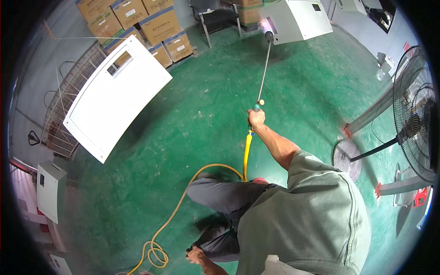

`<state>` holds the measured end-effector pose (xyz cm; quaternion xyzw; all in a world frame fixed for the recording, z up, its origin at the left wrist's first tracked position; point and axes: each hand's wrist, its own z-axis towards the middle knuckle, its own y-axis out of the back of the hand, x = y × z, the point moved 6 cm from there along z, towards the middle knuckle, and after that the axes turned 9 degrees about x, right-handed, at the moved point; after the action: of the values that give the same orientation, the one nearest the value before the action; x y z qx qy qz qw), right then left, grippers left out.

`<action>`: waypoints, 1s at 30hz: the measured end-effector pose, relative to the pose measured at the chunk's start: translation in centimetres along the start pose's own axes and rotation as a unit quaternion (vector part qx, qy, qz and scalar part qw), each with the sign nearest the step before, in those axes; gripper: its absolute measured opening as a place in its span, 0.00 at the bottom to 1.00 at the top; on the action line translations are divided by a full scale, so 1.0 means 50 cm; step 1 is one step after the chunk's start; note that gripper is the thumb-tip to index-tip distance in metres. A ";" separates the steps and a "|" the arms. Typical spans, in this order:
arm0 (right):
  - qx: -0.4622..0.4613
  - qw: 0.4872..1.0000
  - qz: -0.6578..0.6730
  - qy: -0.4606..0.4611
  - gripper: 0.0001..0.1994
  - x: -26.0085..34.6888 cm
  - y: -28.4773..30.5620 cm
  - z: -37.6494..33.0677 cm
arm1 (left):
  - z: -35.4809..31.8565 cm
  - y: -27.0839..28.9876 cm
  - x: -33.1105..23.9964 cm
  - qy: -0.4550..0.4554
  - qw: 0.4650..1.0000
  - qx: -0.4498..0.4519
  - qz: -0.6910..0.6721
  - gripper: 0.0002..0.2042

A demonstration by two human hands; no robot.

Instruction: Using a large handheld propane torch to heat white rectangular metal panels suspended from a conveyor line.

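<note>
My right hand (256, 117) is closed round the handle of a gas torch (264, 75), arm stretched out ahead. The torch's thin metal tube runs away from me to a dark burner head (269, 36). A pinkish flame glows there against the end face of a white box-shaped metal housing (300, 20). A yellow hose (248, 151) leads from the handle down to the floor. My left hand (196, 255) is at my knee, fingers curled; a small dark patch shows at them, and I cannot make out what they hold.
A white panel (119, 98) with a rectangular cutout hangs on thin lines at left, before a wire rack (55, 119). Cartons (158, 25) and a black chair (215, 17) stand at the back. At right are a pedestal fan (415, 114) and posts. The hose loops on the green floor.
</note>
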<state>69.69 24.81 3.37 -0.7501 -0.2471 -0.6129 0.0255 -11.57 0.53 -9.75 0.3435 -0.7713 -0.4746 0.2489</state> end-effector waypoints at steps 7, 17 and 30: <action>0.028 0.997 0.050 -0.054 0.13 0.012 -0.026 -0.051 | 0.006 0.010 0.052 0.038 0.999 -0.014 -0.004 0.27; 0.017 1.000 0.011 -0.010 0.09 0.114 0.014 0.072 | -0.026 0.011 0.012 0.057 0.998 0.003 0.019 0.25; -0.006 1.000 -0.004 -0.002 0.10 0.241 0.073 0.175 | -0.013 0.014 0.006 0.020 1.000 -0.004 -0.016 0.25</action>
<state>80.63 28.70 13.38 -0.7503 -0.2465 -0.6132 0.0177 -11.49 0.15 -8.81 0.3646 -0.7587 -0.4745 0.2575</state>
